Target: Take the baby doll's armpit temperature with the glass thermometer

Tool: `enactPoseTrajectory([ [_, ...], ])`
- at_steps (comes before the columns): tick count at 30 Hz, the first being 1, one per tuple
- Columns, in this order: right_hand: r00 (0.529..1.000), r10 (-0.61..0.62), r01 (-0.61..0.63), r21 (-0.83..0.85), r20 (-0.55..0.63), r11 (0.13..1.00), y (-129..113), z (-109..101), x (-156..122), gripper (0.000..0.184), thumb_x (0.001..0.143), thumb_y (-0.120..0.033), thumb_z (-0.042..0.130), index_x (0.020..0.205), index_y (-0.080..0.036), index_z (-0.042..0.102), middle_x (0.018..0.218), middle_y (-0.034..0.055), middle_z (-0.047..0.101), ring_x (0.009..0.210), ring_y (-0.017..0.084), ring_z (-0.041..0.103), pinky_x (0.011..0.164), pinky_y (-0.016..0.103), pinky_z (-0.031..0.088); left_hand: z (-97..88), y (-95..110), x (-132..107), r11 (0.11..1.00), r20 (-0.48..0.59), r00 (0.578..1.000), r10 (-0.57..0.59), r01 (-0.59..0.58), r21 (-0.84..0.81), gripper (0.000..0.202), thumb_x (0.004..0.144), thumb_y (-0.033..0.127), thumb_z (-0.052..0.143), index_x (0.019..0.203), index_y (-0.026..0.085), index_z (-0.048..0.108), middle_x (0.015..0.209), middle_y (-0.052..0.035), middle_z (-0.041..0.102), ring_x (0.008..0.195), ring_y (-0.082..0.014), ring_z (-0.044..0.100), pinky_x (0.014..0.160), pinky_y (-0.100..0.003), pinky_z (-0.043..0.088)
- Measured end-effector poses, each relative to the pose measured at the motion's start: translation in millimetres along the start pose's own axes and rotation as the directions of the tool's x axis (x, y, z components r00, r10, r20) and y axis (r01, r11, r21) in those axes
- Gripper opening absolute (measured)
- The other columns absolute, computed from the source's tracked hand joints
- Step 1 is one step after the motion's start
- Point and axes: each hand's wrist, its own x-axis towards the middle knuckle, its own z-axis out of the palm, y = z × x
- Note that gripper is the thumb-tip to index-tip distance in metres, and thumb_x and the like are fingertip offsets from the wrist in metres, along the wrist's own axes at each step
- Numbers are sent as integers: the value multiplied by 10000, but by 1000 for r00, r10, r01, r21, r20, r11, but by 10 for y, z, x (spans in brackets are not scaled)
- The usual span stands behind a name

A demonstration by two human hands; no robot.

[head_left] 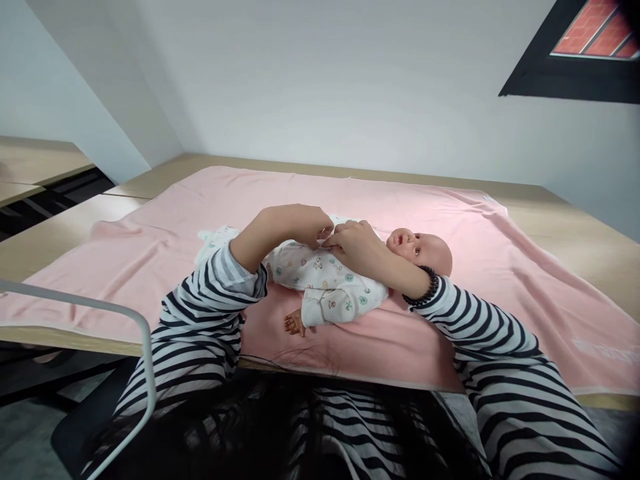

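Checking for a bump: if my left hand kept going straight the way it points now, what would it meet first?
Most likely your right hand: the left hand points at it across the doll, fingertips nearly touching.

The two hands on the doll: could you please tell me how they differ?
The left hand arches over from the doll's leg end; the right hand comes from its head end. The right wrist wears a dark bead bracelet; the left is bare. Both pinch the white garment at the chest.

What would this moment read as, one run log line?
left hand pinching doll's printed garment | right hand pinching it too | doll lying on pink blanket
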Motion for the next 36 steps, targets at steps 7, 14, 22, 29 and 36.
enactPoseTrajectory([
  [7,1000,2,-2,-23,12,1000,3,6,3,390,1032,-119,505,1180,-259,837,1225,99,766,1110,266,635,896,401,355,71,139,21,985,-42,997,-58,64,159,126,875,159,647,753,164,677,728,-73,624,613,-192,514,640,-344,328],
  [14,1000,21,-20,-70,19,997,-8,11,1,417,1048,-102,443,1180,-223,821,1155,114,756,1076,268,625,880,402,348,45,40,25,989,-9,999,38,-36,145,96,833,114,627,748,157,618,707,-44,588,591,-143,438,602,-317,298],
  [22,998,45,-41,-86,42,995,-19,-2,-16,391,1087,-122,429,1167,-222,799,1209,102,744,1145,279,627,911,412,376,-34,-297,81,986,83,985,153,-146,-81,144,769,61,586,813,189,536,827,-26,590,712,-162,492,653,-283,340],
  [29,1000,15,-14,-59,8,998,41,10,-20,430,1072,-103,424,1249,-269,780,1248,91,743,1115,269,635,866,399,379,-34,-466,138,931,75,953,294,-268,-250,112,811,129,582,766,199,508,745,1,484,691,-162,439,666,-284,343],
  [36,1000,-12,12,-28,6,1000,40,5,-26,462,1042,-70,431,1314,-262,752,1178,95,741,1022,248,625,860,378,392,-15,-597,186,897,74,935,347,-307,-318,78,865,269,633,886,194,637,838,-20,609,783,-178,532,727,-271,401],
])
